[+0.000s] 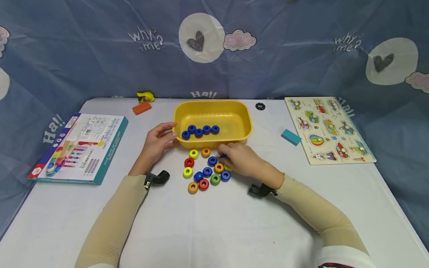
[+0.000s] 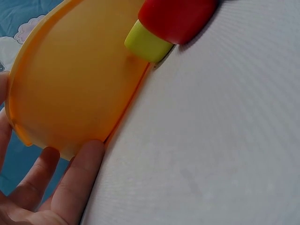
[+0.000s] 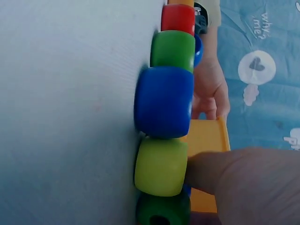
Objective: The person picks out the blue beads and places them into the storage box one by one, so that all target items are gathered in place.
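A yellow plastic basin (image 1: 234,124) holds several blue beads (image 1: 199,133) towards its left. My left hand (image 1: 157,143) rests against the basin's left end, fingertips at the rim and outer wall. Just in front of the basin, my right hand (image 1: 242,158) pinches a blue bead (image 1: 223,155), mostly hidden by the fingers. Loose ring-shaped beads lie left of that hand: red (image 1: 203,184), green (image 1: 215,179), orange (image 1: 193,187), yellow (image 1: 187,172) and blue (image 1: 226,175). A yellow bead (image 3: 161,166) appears close to my right fingers in the right wrist view.
A boxed toy (image 1: 80,149) lies at the left, a wooden picture puzzle (image 1: 330,130) at the right. Nearby are a teal block (image 1: 291,137), an orange block (image 1: 142,108), a small yellow toy (image 1: 145,96) and a black disc (image 1: 260,106). Patterned blue cloth (image 1: 268,70) hangs behind.
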Demonstrator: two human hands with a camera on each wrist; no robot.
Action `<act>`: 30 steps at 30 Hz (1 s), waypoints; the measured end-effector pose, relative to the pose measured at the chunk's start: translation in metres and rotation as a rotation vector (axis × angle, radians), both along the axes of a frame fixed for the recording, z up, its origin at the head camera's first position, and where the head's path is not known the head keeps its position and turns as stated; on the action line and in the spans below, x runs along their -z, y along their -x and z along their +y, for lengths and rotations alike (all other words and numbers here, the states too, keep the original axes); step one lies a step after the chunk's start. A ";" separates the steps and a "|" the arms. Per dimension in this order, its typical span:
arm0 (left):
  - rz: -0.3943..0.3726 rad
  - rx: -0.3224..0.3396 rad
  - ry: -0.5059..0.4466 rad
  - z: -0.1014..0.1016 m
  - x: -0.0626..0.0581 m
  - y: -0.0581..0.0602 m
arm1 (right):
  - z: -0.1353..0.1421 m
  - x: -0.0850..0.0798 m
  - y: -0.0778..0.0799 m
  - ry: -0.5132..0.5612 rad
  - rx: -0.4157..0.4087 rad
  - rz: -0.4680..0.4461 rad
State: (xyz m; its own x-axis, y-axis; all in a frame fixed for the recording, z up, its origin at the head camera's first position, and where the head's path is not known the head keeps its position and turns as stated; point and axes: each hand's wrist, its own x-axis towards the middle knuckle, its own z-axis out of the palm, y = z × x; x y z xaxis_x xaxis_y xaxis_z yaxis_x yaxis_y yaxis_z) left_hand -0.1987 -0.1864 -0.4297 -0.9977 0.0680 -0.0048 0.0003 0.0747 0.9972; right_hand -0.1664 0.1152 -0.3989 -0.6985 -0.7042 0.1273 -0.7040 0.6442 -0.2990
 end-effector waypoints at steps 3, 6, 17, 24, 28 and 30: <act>-0.005 -0.003 0.001 0.000 0.000 -0.001 | -0.001 0.001 0.000 -0.003 0.002 0.008; -0.007 -0.008 -0.005 0.000 0.001 -0.002 | -0.001 0.002 0.000 -0.017 -0.003 0.017; -0.021 -0.025 -0.021 -0.001 0.002 -0.002 | -0.002 -0.002 -0.002 -0.035 -0.016 0.083; -0.009 -0.018 -0.040 0.000 0.003 0.000 | -0.005 -0.026 -0.004 0.074 -0.071 0.097; -0.008 -0.012 -0.048 0.000 0.003 0.000 | -0.006 -0.048 0.004 0.131 -0.097 0.004; -0.007 -0.006 -0.043 -0.001 0.002 0.001 | -0.006 -0.059 0.015 0.154 -0.074 -0.054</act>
